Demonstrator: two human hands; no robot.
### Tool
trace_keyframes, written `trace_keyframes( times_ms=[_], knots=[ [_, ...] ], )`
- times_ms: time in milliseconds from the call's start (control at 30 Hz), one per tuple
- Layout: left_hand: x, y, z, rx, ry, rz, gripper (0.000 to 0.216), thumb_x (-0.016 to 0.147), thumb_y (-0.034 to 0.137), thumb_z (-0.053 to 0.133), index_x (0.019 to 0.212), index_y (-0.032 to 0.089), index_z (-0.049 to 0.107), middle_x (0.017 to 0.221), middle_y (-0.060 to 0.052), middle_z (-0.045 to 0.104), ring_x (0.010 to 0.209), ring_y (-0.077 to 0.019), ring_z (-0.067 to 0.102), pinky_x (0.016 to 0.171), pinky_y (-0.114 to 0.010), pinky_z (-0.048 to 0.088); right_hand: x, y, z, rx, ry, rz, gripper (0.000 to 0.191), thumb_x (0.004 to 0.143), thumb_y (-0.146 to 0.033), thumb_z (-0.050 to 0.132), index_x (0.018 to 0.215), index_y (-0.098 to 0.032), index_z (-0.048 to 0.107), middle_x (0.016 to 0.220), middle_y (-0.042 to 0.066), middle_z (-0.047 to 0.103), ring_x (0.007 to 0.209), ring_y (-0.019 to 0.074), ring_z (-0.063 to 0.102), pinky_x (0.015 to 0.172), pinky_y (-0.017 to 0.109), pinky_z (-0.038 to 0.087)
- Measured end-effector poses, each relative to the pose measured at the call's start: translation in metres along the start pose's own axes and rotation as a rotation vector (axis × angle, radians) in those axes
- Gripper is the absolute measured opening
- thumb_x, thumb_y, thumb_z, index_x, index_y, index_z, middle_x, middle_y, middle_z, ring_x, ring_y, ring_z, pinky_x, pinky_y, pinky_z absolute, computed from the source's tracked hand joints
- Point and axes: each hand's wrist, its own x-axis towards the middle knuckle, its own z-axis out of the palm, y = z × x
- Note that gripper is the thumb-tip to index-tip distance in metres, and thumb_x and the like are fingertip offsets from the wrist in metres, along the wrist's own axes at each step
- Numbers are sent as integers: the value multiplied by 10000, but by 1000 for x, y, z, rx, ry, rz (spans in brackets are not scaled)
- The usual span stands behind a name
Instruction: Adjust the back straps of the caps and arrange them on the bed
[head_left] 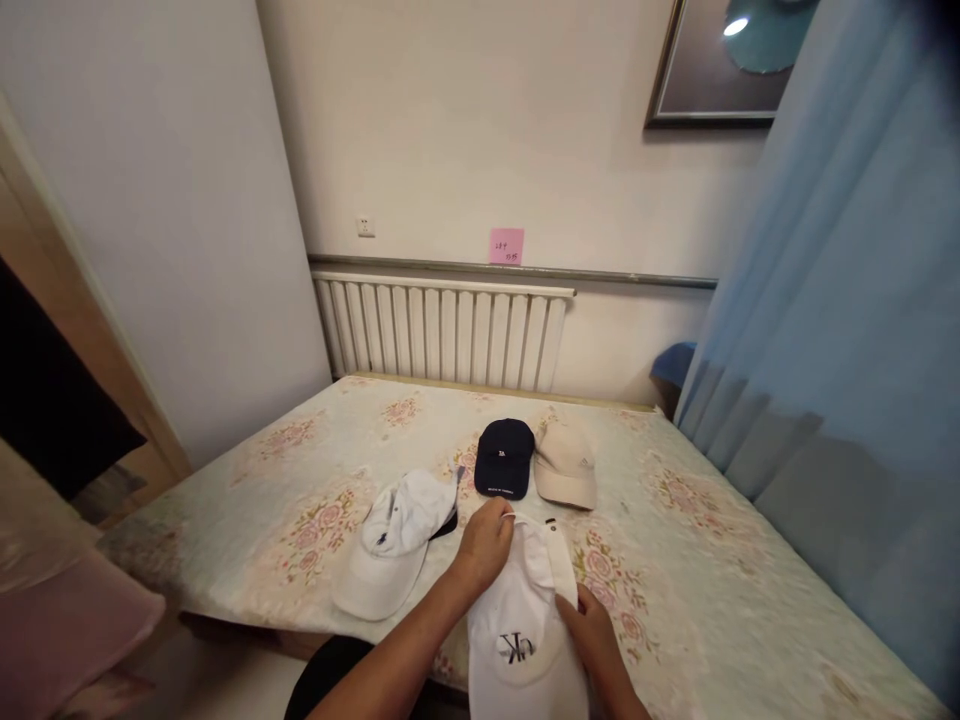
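Observation:
A white baseball cap (529, 600) with dark letters on its front is held at the bed's near edge, its brim toward me. My left hand (487, 545) is closed on the cap's back strap at the far end. On the cap's right side, my right hand (589, 620) grips the edge with the thumb on top. Another white cap (397, 540) with a small dark emblem lies to the left, on its side. Beyond my hands sit a navy cap (505, 458) and a beige cap (566, 465), side by side and touching.
The bed (720, 600) has a flowered cover. Behind it are a white radiator (450, 335), a pipe and a pink note (506, 246) on the wall. A blue curtain (847, 350) hangs at the right, and a pale cabinet side (172, 220) stands at the left.

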Motion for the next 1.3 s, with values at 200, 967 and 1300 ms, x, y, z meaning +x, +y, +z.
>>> trace_keyframes(
  times_ms=[200,967,1300],
  knots=[
    [-5,9,-7,-105,-59,1,181,856,233,363,758,204,512,659,14,561,634,-132,520,611,-227,350,15,-20,3,-81,33,-85,219,679,-382,541,677,-184,634,581,-19,567,589,175,494,576,275,380],
    [-30,47,-32,-851,106,-239,220,847,312,377,960,166,497,643,46,493,446,-64,422,482,-201,411,12,-147,-57,-604,44,-547,402,669,-130,390,958,-225,652,892,33,649,842,202,579,748,279,397],
    [-51,41,-22,-845,270,-280,240,879,323,344,1000,175,489,686,34,444,521,-75,414,532,-201,391,14,-136,-45,-729,-173,-536,342,664,-76,391,836,-237,640,832,24,636,844,185,567,742,254,375]
  ],
)
